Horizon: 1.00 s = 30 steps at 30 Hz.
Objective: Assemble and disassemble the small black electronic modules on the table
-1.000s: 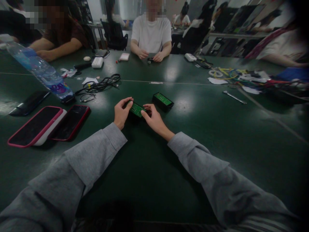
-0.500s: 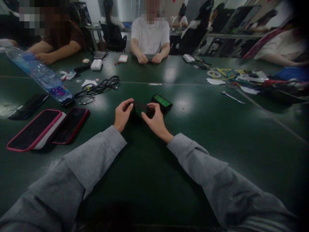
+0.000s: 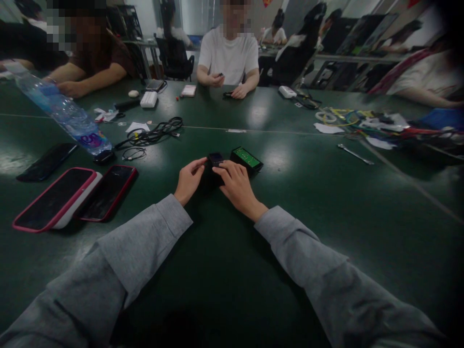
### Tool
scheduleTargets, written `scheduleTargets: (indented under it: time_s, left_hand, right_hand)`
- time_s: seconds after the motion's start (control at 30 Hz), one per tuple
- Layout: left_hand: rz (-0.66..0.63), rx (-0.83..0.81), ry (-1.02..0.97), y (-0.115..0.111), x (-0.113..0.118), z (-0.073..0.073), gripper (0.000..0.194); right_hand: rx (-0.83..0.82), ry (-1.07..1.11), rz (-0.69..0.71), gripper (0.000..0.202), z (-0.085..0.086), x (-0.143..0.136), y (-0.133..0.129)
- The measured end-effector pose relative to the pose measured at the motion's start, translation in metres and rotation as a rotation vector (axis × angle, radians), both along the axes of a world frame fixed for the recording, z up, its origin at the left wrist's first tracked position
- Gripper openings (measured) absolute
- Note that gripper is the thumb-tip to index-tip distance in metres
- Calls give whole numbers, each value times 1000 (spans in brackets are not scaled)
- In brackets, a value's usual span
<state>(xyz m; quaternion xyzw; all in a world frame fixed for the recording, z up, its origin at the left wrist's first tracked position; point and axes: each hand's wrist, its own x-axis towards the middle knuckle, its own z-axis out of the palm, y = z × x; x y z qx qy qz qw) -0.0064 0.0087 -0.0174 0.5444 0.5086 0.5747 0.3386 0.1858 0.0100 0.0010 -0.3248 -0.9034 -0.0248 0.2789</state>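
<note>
A small dark device with a black face is between my two hands, above the green table. My left hand pinches its left edge between thumb and fingers. From the right, my right hand grips it, fingers lying over its near side; its lower part is hidden by those fingers and shadow. Just behind my right hand, a black case with a green circuit board rests on the table, board facing up.
Left are phones, a leaning water bottle and black cables. A wrench and tangled wires are at right. A person in a white shirt sits opposite, handling small items.
The held piece now shows a dark face instead of green circuitry. My right fingers have moved over it. Across the table, the person's hands have parted. The view has shifted slightly.
</note>
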Motion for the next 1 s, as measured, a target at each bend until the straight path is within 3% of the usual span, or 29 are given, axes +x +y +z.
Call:
scheduleTargets:
  time_s: [0.5,0.77,0.87,1.0]
  left_hand:
    - [-168,-7,41,-2,2,0,43]
    - [-224,1,76,-8,3,9,47]
    - [-222,30,191,-13,4,15,48]
    - [-219,79,448,-19,5,23,57]
  right_hand:
    - [-102,76,73,53,-5,-3,5]
    - [-156,206,102,48,-1,-3,0]
    - [-133,264,46,42,4,7,-11]
    - [-52,287,-163,43,4,42,-16]
